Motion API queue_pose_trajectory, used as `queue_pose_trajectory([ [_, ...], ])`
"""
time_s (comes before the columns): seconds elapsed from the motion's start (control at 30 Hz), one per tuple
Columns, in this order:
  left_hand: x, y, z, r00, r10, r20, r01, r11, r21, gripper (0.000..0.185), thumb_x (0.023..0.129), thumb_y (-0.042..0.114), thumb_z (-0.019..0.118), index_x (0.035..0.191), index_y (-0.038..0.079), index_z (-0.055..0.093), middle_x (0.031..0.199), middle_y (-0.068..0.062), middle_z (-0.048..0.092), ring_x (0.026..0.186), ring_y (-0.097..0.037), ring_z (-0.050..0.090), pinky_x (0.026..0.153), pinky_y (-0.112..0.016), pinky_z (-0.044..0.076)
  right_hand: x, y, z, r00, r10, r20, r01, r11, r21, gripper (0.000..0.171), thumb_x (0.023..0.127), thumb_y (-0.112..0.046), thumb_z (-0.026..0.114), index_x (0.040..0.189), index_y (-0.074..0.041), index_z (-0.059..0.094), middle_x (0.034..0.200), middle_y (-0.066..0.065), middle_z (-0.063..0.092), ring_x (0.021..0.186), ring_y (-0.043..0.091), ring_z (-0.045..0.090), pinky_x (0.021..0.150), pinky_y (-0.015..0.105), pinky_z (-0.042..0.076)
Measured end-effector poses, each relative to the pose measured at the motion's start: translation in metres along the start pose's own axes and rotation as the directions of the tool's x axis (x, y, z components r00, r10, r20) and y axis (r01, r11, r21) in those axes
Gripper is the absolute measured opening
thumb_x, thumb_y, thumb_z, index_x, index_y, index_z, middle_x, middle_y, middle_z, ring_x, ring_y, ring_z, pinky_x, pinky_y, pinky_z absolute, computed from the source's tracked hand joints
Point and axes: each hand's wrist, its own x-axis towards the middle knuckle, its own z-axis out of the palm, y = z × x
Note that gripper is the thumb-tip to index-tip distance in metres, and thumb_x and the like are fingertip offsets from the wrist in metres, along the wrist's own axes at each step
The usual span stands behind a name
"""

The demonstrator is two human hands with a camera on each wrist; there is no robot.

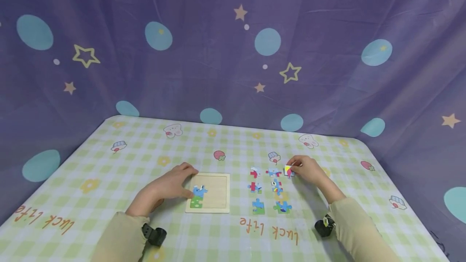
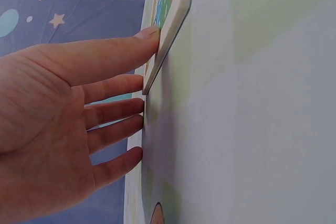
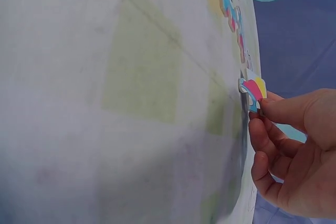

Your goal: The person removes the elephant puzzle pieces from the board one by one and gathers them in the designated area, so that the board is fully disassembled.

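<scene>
My left hand [image 1: 171, 183] rests at the left edge of a square wooden puzzle tray [image 1: 218, 193]. In the left wrist view its thumb touches the tray's rim [image 2: 182, 4], while the other fingers reach out nearly straight. Inside the tray, a blue puzzle piece [image 1: 199, 191] lies above a green puzzle piece [image 1: 196, 202] in the lower left part. Over on the right, my right hand [image 1: 307, 169] pinches a yellow, pink and blue puzzle piece [image 3: 254, 88] between thumb and fingers. That piece is tilted up at the table surface; whether it touches the cloth I cannot tell.
Several loose puzzle pieces [image 1: 258, 206] lie in two columns between the tray and my right hand. A green-and-white checked cloth [image 1: 138, 165] covers the table. Behind it hangs a purple curtain [image 1: 204, 72] with stars and blue ovals.
</scene>
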Motion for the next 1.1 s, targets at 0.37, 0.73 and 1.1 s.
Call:
queue_pose_trajectory([
  [0.37,0.0015,-0.0021,-0.0003,1.0,0.011,-0.004,-0.011,1.0,0.008,0.065,0.082,0.017,0.081,0.137,-0.003,0.053,0.135,-0.019,0.046,0.128,-0.041,0.042,0.104,-0.056,0.036,0.0008,0.0005,0.0006,1.0,-0.001,-0.001,0.001,1.0,-0.01,0.011,0.094,-0.001,0.061,0.098,-0.002,0.071,0.087,0.007,0.066,0.071,0.016,0.057,0.067,0.035,0.046],
  [0.73,-0.0001,-0.0009,-0.001,1.0,0.0,0.0,0.0,1.0,-0.013,0.065,0.082,0.017,0.081,0.137,-0.002,0.053,0.137,-0.02,0.045,0.13,-0.042,0.04,0.105,-0.057,0.035,0.0024,0.003,0.0029,0.999,0.04,-0.009,-0.04,0.999,-0.02,0.009,0.092,-0.003,0.063,0.097,0.001,0.07,0.088,0.007,0.067,0.081,0.022,0.061,0.078,0.041,0.048],
  [1.1,0.0005,-0.0019,0.0008,1.0,0.002,-0.004,-0.002,1.0,-0.01,0.065,0.081,0.017,0.082,0.137,-0.002,0.054,0.136,-0.019,0.046,0.129,-0.042,0.041,0.104,-0.057,0.036,0.0023,0.0035,0.0051,1.0,0.002,-0.013,-0.002,0.999,-0.045,0.005,0.091,-0.003,0.065,0.092,-0.001,0.069,0.088,0.006,0.067,0.086,0.026,0.063,0.084,0.047,0.048],
])
